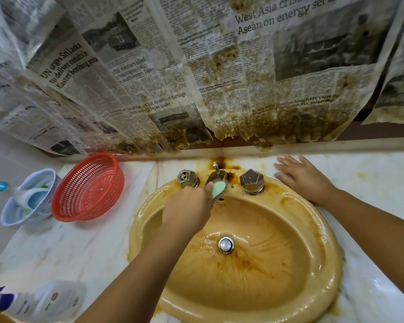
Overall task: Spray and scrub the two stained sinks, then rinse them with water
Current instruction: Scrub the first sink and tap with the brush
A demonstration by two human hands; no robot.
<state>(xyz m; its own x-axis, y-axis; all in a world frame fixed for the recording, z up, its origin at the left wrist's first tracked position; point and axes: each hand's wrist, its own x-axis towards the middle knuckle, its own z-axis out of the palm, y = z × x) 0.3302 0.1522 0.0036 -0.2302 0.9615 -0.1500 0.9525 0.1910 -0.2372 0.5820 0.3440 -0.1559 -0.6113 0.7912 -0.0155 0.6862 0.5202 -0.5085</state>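
The left hand (187, 212) is being held over the back of the sink, its fingers curled round a pale green scrubber (218, 187). The scrubber's rounded end is being pressed against the metal spout (216, 177). Its long axis is running up and slightly right from the fist, pointing away from the person toward the wall. Its lower part is being hidden inside the hand.

The right hand (306, 180) is being laid flat on the marble countertop (371, 183) with straight, spread fingers, holding nothing, just beside the right tap (252, 181). The left tap (187, 178) is standing on the other side of the spout.

The ochre sink (331, 271) is lying directly below the hands, wet and streaked brown around the metal drain (226, 245). Its near rim is being cut off by the picture's bottom edge.

At the lower left a spray bottle (47, 299) is being shown blurred, its label unreadable. Farther back on the left a red basket (89, 187) is touching a pale basket (28, 199), whose contents are hard to make out.

Stained newspaper (196, 66) is hanging on the wall. Headlines are being shown: "UN urges Sri Lanka to deliver results in Easter bombing probe", "3 SDF members killed in training explosion in southwestern Japan", and "Asean on energy", its last word cut off.
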